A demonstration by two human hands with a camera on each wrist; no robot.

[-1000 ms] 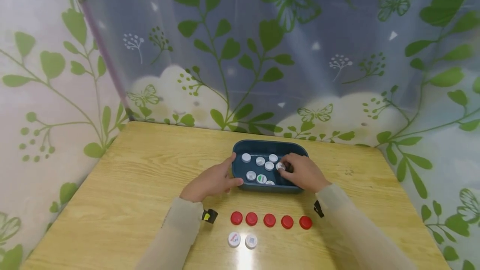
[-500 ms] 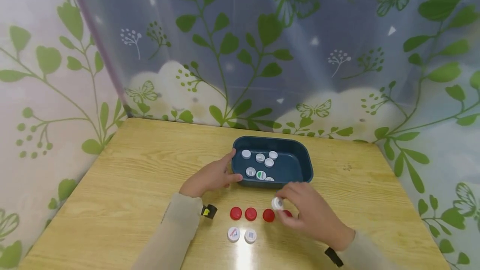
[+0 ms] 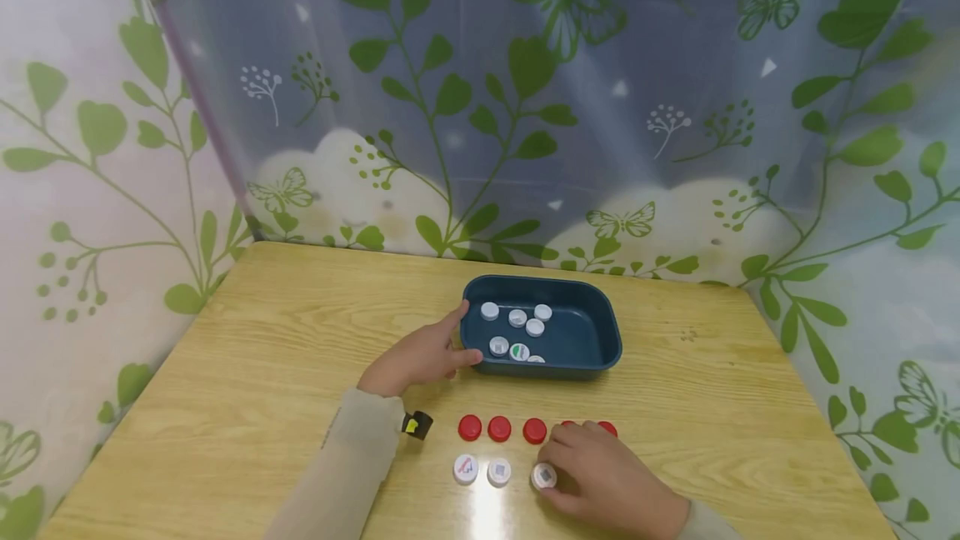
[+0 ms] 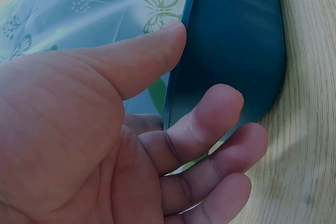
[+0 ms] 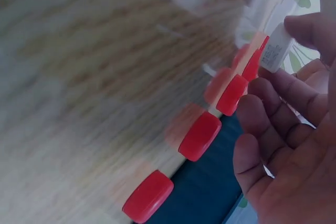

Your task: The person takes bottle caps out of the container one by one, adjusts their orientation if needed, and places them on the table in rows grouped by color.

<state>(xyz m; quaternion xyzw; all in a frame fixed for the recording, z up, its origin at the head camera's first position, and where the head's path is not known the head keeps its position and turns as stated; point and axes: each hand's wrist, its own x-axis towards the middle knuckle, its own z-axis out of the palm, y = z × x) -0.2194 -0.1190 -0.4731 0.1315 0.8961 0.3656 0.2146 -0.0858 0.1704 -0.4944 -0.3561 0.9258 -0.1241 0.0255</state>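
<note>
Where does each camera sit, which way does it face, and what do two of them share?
Head: worn on the head, facing forward and down at the table, blue tray and patterned curtain; both sleeves, left hand and right hand show.
Left wrist: worn there, facing the tray; only the left hand shows.
Right wrist: worn there, facing across the table to red caps; only the right hand shows, pinching a white cap.
Head and right wrist both show the red caps and pinched white cap.
</note>
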